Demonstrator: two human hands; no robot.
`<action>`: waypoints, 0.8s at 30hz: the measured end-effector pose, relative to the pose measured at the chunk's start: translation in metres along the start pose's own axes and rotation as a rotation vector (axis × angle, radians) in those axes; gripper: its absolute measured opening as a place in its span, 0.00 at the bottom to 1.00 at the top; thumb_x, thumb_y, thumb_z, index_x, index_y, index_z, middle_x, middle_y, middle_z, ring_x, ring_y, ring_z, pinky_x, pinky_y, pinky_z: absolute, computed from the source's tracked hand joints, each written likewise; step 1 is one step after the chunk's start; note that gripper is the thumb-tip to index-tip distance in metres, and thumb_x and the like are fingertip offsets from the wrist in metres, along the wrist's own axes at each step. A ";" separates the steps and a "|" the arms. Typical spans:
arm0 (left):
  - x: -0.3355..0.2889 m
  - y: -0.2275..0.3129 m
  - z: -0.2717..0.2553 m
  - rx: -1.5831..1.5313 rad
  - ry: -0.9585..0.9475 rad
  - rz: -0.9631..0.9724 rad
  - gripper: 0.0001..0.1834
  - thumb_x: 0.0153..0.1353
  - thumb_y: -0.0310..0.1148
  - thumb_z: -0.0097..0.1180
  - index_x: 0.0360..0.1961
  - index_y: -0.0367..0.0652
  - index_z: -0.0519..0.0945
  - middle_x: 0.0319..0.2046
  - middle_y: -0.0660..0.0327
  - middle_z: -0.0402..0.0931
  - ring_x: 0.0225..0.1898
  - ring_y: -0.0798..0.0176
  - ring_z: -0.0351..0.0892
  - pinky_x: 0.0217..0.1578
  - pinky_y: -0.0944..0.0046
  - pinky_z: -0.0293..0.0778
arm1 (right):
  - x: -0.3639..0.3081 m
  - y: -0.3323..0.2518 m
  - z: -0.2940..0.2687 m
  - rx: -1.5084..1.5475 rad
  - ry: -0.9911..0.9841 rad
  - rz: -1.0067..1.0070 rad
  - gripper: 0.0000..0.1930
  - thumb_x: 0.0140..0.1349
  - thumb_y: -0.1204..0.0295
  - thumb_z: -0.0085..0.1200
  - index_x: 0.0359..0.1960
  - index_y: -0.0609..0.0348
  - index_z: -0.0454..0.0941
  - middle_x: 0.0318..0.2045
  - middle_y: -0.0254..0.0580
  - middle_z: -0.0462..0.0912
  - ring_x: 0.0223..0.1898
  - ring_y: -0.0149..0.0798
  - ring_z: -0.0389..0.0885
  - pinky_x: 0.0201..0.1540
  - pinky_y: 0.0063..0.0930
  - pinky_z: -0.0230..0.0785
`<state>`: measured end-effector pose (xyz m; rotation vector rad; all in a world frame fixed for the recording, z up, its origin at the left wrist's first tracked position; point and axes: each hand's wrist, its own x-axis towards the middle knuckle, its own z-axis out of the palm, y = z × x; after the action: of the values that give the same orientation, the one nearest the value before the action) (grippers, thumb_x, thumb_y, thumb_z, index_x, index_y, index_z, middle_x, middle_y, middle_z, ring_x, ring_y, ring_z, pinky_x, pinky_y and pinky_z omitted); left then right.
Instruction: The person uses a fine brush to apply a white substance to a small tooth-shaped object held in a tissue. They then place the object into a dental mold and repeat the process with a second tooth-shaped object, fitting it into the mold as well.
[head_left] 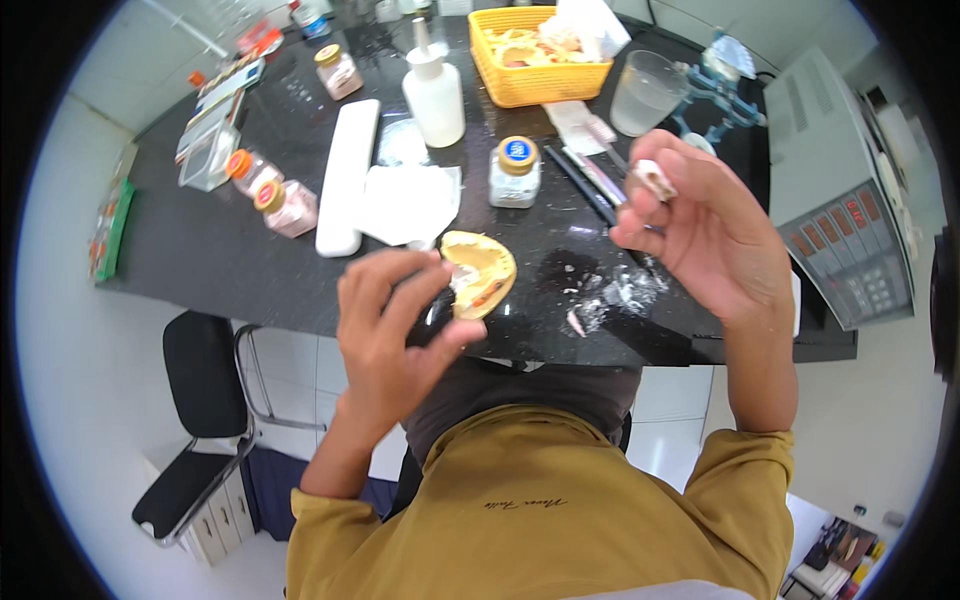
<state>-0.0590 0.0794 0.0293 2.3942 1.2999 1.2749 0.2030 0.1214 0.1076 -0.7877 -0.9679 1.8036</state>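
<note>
A yellow plaster dental cast (497,262), horseshoe-shaped with a reddish patch along its near side, is near the front edge of the black worktop. My left hand (390,310) is beside its left edge, thumb and fingers curved and apart. Whether the fingertips touch the cast I cannot tell. Raised over the worktop's right side, my right hand (715,215) pinches a small white and pinkish piece (655,180) between thumb and fingers, along with what seems a thin tool's shaft. The piece is too small to name. White powder and a pink scrap (576,323) lie below.
A glass jar with a blue-marked lid (515,172), a white squeeze bottle (435,100), and a long white case (348,180) stand beyond the cast. Further off are a yellow basket (540,85) and clear cup (648,95). A grey machine (840,190) bounds the right.
</note>
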 end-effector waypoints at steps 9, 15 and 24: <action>0.065 -0.047 0.005 0.442 -0.383 -0.033 0.20 0.48 0.24 0.60 0.45 0.36 0.75 0.37 0.52 0.77 0.46 0.52 0.72 0.46 0.58 0.68 | -0.001 0.006 0.009 -0.144 0.037 -0.013 0.11 0.58 0.68 0.55 0.38 0.61 0.74 0.30 0.39 0.80 0.33 0.32 0.82 0.42 0.25 0.75; 0.074 -0.036 -0.006 0.025 -0.134 -0.215 0.10 0.55 0.24 0.56 0.38 0.34 0.73 0.30 0.59 0.77 0.32 0.63 0.76 0.36 0.67 0.70 | -0.002 0.005 0.012 -0.252 0.053 0.005 0.11 0.58 0.67 0.56 0.37 0.62 0.74 0.32 0.39 0.79 0.34 0.32 0.81 0.43 0.25 0.74; 0.036 0.014 -0.009 -1.076 -0.059 -0.780 0.17 0.58 0.26 0.56 0.45 0.36 0.63 0.33 0.57 0.78 0.32 0.73 0.77 0.32 0.75 0.72 | 0.001 0.006 0.045 -0.555 -0.039 -0.136 0.08 0.57 0.77 0.54 0.37 0.65 0.72 0.30 0.39 0.79 0.31 0.26 0.80 0.38 0.21 0.75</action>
<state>-0.0472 0.0945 0.0641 1.0310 0.9537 1.1576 0.1631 0.1082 0.1240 -0.9929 -1.5415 1.4471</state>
